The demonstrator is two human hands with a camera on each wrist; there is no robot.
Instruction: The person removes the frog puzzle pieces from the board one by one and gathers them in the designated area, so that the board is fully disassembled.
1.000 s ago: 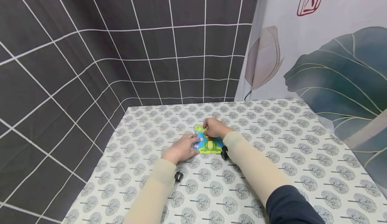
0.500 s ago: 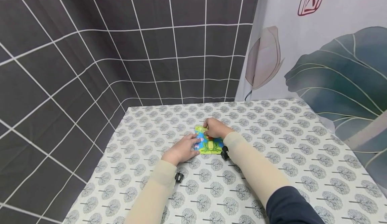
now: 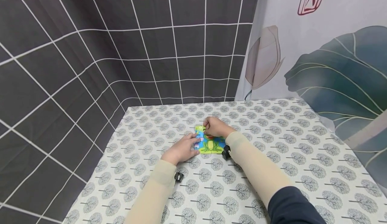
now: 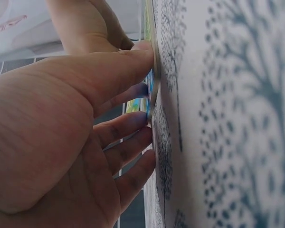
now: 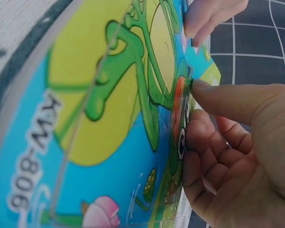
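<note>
A flat frog jigsaw puzzle [image 3: 211,146], blue, green and yellow, lies on the table with seams running between its pieces. My left hand [image 3: 182,148] is spread at its left side, thumb and fingertips at the edge and on the surface. In the left wrist view the fingers [image 4: 126,128] are fairly straight, gripping nothing. At the puzzle's far part is my right hand [image 3: 215,127], thumb and curled fingers pinching a jigsaw piece at the frog's head [image 5: 180,118]. Beside the thumb [image 5: 206,92] an edge stands slightly raised. The hand hides the far right of the puzzle.
A white cloth [image 3: 217,190] printed with grey trees covers the table. Behind and left hangs a dark curtain with a white grid [image 3: 157,42]; a pale curtain with large leaves [image 3: 338,72] hangs at the right.
My right hand has shifted very slightly, its wrist a little to the right. The left hand stays in place on the puzzle's left side.
</note>
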